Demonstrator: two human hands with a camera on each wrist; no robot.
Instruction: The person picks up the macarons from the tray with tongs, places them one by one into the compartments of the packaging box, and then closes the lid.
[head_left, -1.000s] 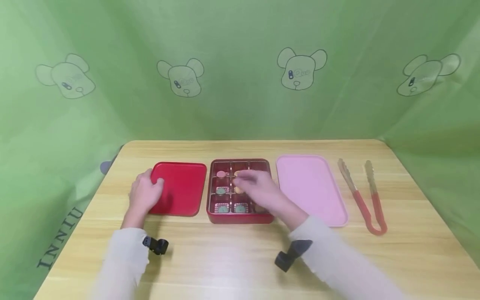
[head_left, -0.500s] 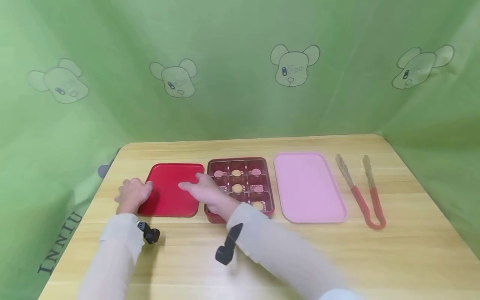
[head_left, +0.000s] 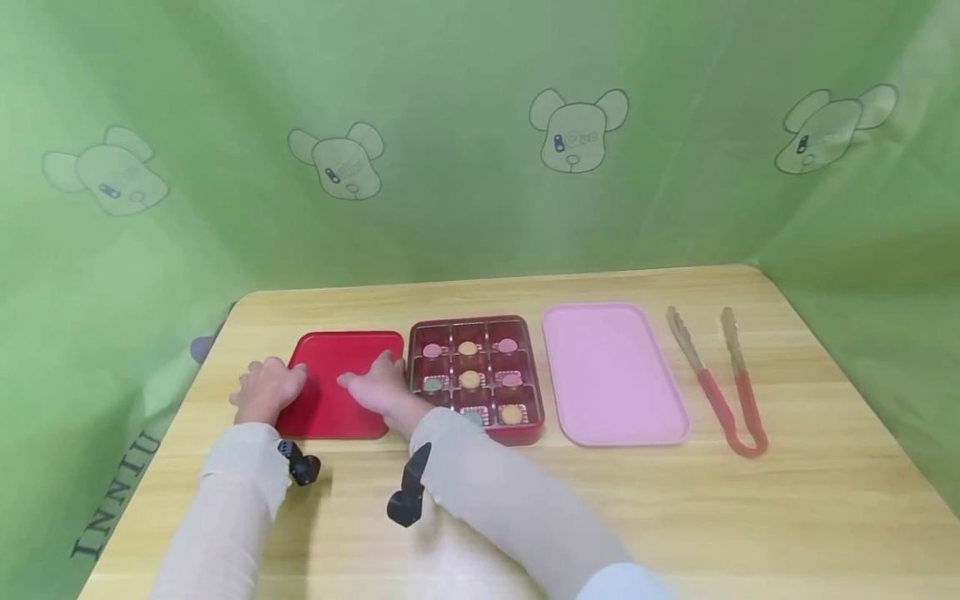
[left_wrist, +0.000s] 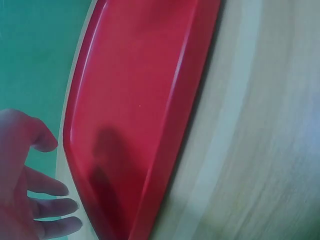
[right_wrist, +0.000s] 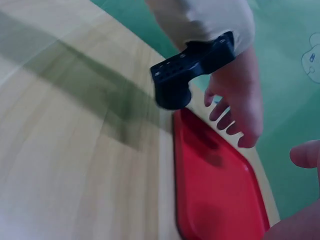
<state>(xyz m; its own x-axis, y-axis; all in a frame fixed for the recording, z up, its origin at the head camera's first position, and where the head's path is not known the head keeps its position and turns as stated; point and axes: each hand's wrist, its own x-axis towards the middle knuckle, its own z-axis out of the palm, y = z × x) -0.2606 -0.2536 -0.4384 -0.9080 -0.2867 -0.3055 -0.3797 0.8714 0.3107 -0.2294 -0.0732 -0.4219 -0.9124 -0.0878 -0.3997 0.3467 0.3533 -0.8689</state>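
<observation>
A shallow, square red lid [head_left: 330,358] lies rim up on the table, left of the divided box. My left hand [head_left: 266,390] is at its left edge, thumb toward the lid and fingers spread loosely; the left wrist view has the fingers [left_wrist: 50,205] apart from one another beside the rim. Over the lid's right edge is my right hand [head_left: 381,388], thumb pointing left across the red surface. Neither hand grips anything. The red box [head_left: 517,435] holds small round cookies [head_left: 470,380] in pink, yellow and green, in several compartments. My right forearm hides its front left corner.
A pink tray [head_left: 615,375] lies right of the box. Farther right are metal tongs [head_left: 726,400] with red handles, spread apart. Green cloth [head_left: 450,217] with bear heads hangs behind the wooden table [head_left: 817,517].
My right hand has moved left, from above the box to the red lid's right edge. My left hand has shifted slightly left, off the lid's edge. The head view has turned a little.
</observation>
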